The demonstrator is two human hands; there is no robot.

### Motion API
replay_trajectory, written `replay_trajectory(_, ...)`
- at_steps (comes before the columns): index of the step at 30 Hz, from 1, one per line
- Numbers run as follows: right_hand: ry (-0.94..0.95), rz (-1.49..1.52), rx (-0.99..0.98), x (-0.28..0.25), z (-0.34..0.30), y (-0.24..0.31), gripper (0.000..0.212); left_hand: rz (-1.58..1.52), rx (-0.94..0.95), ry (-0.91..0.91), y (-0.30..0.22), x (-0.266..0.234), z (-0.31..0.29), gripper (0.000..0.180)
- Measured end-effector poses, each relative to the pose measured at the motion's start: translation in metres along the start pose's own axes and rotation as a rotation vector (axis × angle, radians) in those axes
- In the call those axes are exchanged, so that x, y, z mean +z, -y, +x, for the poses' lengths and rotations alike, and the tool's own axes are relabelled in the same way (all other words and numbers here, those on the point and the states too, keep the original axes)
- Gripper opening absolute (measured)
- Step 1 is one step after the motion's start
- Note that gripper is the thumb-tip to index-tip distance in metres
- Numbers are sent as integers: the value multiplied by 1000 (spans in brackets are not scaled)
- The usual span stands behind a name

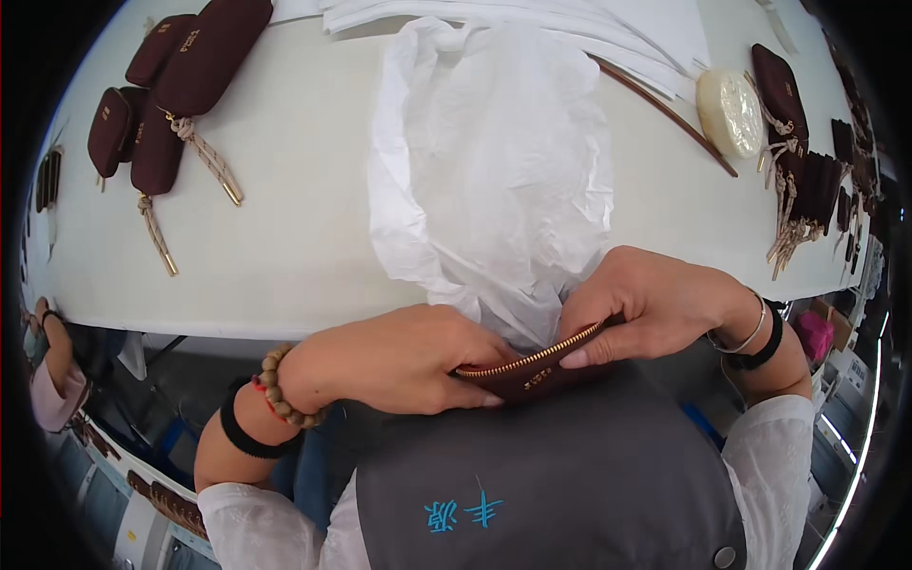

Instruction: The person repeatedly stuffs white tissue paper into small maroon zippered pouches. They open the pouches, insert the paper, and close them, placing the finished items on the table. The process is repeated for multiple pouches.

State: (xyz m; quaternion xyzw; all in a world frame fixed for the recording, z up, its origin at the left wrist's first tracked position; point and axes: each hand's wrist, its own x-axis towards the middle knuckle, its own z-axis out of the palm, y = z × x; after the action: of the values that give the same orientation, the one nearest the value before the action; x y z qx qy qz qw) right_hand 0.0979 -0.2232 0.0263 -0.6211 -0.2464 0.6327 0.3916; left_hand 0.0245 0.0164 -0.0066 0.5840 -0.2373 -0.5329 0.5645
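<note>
Against my grey vest I hold a dark maroon zip pouch (532,375) with a gold zipper along its top. My left hand (399,361) grips its left end, a bead bracelet and black band on that wrist. My right hand (646,304) pinches the right end, thumb along the zipper. White tissue paper (494,161) rises from the pouch's mouth and spreads over the white table (304,247) in front of me.
Several maroon pouches (180,85) with cream tassels lie at the table's far left. More pouches and tassels (803,180) sit at the right edge, beside a pale round roll (730,112). White paper sheets (608,33) are stacked at the back. Another person's arm (52,366) shows at lower left.
</note>
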Motion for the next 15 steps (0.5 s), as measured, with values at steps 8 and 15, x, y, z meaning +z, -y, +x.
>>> replay_trajectory(8,-162,-146,-69,-13,-12,-13,44,341,181,-578,-25,-23,-22,38)
replay_trajectory(15,-209,-194,-25,-7,-8,-7,36,881,161,-784,-4,-7,-14,22)
